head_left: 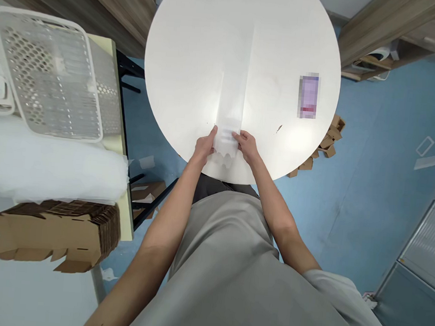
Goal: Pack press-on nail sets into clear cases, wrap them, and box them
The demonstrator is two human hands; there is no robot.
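A long strip of translucent white packing sheet point(234, 79) runs from the far part of the round white table point(184, 55) toward me, and its near end is ragged. My left hand point(206, 146) pinches the left edge of the strip close to this end, thumb on top. On the opposite edge, my right hand point(246, 144) is closed on the sheet, with fingertips lying over it. Faint ridges show in the sheet between the two hands. Whether anything lies under or inside it there, I cannot tell.
A pixelated purple rectangular item point(308, 96) lies on the table's right side. To the left, a side table carries a white perforated basket point(69, 78), a white roll of packing material point(52, 162) and stacked flat cardboard boxes point(57, 233). Small brown cartons point(328, 139) sit below the right edge.
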